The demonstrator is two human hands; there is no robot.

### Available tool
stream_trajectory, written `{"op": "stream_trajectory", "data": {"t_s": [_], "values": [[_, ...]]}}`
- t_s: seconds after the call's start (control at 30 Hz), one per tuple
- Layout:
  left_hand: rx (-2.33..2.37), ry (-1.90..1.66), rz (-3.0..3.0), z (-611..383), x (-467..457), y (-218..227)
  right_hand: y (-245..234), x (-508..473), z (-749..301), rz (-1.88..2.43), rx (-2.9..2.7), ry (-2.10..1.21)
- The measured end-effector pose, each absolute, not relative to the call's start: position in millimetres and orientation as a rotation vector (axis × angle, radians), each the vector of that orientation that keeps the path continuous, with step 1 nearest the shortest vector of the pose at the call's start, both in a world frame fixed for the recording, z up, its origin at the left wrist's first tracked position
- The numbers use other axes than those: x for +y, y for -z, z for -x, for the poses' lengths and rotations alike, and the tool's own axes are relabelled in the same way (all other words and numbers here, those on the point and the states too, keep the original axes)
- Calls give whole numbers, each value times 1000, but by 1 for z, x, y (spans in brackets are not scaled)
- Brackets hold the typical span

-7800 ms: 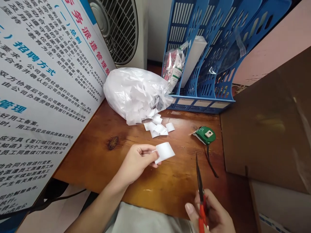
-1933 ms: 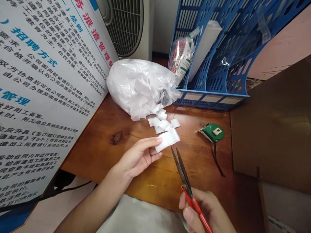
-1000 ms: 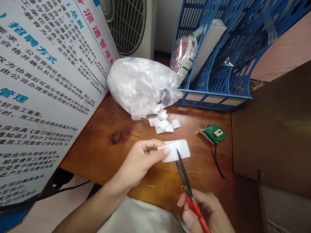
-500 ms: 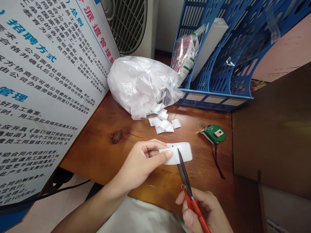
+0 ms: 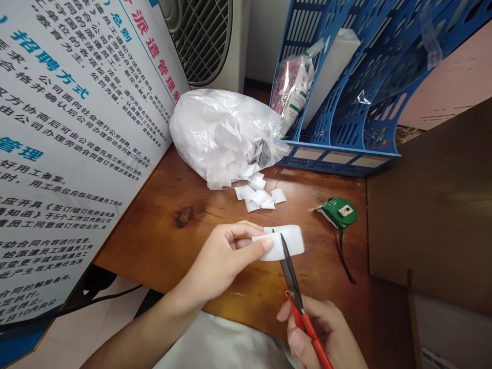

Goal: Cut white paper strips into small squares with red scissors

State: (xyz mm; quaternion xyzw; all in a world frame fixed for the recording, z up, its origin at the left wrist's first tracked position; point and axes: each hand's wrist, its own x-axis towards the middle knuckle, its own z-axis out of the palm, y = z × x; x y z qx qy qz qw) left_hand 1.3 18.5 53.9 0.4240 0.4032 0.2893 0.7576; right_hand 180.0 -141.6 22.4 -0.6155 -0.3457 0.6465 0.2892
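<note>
while the left hand (image 5: 223, 256) pinches the white paper strip (image 5: 286, 241), the red-handled scissors (image 5: 294, 287) in the right hand's (image 5: 323, 333) closed fingers have now closed into it; cut underway

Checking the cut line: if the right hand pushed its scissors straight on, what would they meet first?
The right hand aims the scissors up-forward; their tips already reach the white paper strip, which the left hand pinches.

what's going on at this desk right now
A person is cutting a small white paper strip. The left hand pinches one end of it over the wooden desk, while the right hand works red-handled scissors whose blades meet the strip's middle. Cut paper pieces lie beside a plastic bag full of them.
</note>
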Motion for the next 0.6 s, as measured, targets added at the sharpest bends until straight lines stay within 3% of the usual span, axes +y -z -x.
{"op": "stream_trajectory", "data": {"t_s": [0.6], "values": [[897,-609,-926,-3,20,-52,-7,-147,-182,1487,-820,-1841]]}}
